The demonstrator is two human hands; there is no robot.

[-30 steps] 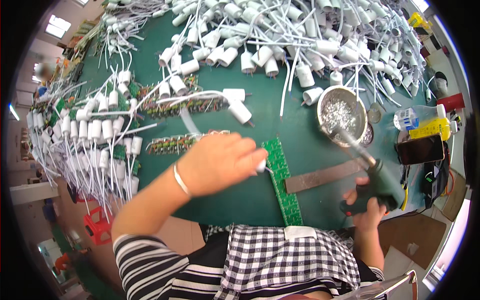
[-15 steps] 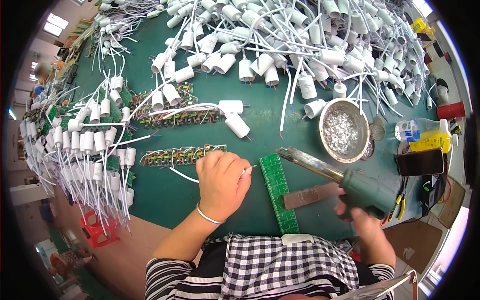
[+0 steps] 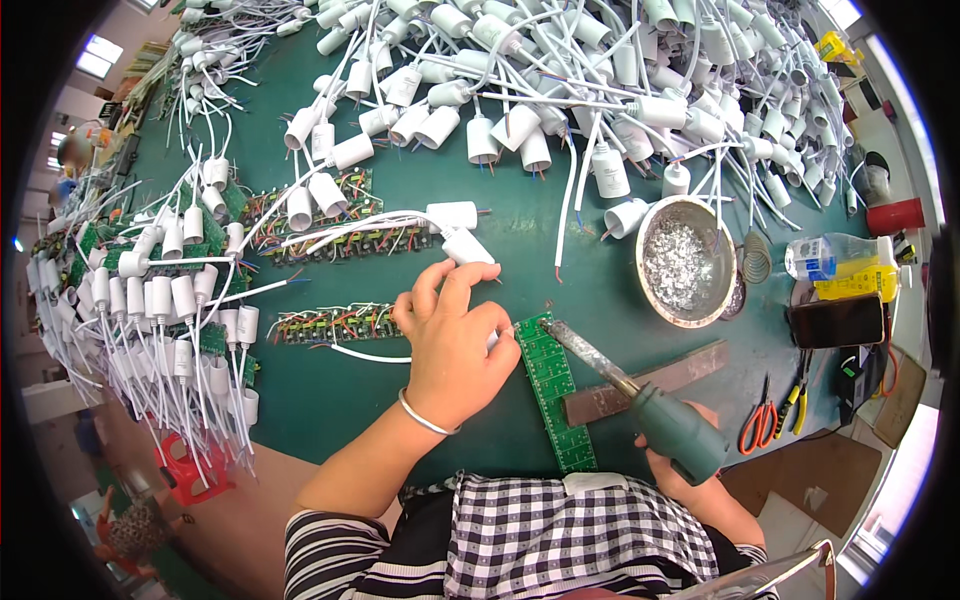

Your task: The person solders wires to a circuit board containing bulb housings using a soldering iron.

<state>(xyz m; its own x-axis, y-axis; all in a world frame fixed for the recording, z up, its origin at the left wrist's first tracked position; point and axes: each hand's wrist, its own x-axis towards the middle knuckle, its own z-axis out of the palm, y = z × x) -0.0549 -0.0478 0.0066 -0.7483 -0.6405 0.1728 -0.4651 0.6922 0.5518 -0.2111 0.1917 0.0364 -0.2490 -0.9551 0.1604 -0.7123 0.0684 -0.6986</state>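
My left hand [image 3: 450,345] pinches a white cable [image 3: 370,355] between thumb and index finger, beside the top end of a long green circuit board [image 3: 548,375]. Its other fingers are raised and spread, near a white cylindrical housing [image 3: 466,247]; the pinched cable end is mostly hidden. In my right hand [image 3: 690,465] is a soldering iron with a thick green handle [image 3: 680,435] and a stained metal barrel [image 3: 595,355]. The iron's tip lies at the board's upper end, close to the left fingertips. A brown bar [image 3: 650,382] meets the board's right edge.
A round bowl of silvery bits [image 3: 685,262] stands right of centre. Heaped white housings with cables [image 3: 600,60] fill the far side; more hang at left. Rows of populated boards [image 3: 335,325] lie at left. Pliers [image 3: 760,425], a phone [image 3: 838,323] and bottles [image 3: 850,268] are at right.
My right hand has brought the soldering iron left and down, its tip now at the board's upper end. The left hand has shifted slightly right, its outer fingers lifting. The view has shifted slightly.
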